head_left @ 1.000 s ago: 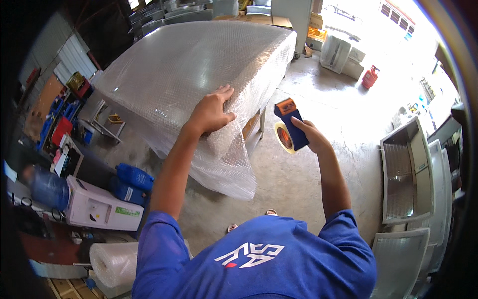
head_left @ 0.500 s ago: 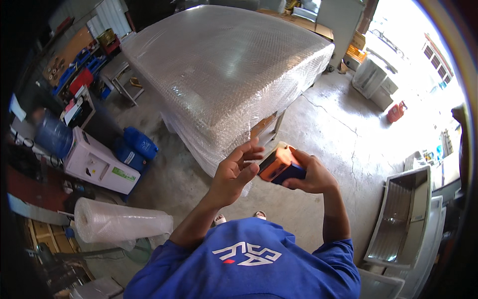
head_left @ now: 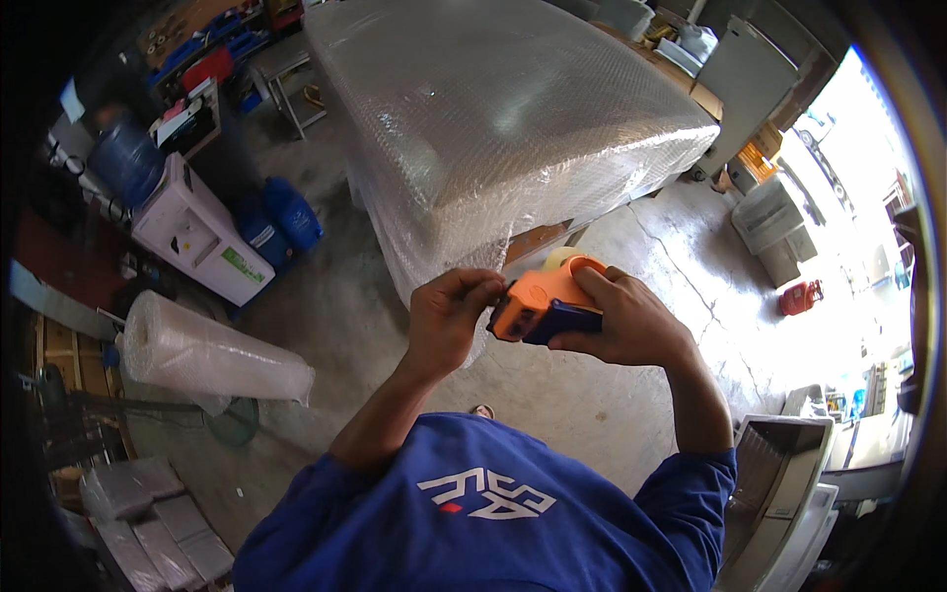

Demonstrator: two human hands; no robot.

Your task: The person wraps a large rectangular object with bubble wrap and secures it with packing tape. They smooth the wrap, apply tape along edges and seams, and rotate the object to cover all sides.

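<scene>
My right hand [head_left: 636,321] grips an orange and dark blue tape dispenser [head_left: 538,308], its nose turned to the left. A pale roll of tape [head_left: 562,259] shows at its far side. At the dispenser's nose, the fingers of my left hand [head_left: 444,321] are pinched together; whatever is between them is too small to make out. Just beyond both hands stands a large, flat-topped piece [head_left: 513,118] covered in bubble wrap. The clear wrap [head_left: 444,247] hangs loosely down its near corner, close behind my left hand.
A thick bubble wrap roll [head_left: 212,350] lies at the left, below a white water dispenser [head_left: 202,232] and blue jugs [head_left: 291,212]. Wrapped packages [head_left: 158,523] sit at lower left. Metal troughs [head_left: 789,493] stand at lower right; a red gas cylinder [head_left: 800,297] stands farther off.
My left hand's fingers have closed from spread to a pinch at the dispenser's nose. The dispenser has shifted slightly left and up. The whole view has swung, moving the wrapped piece up and right.
</scene>
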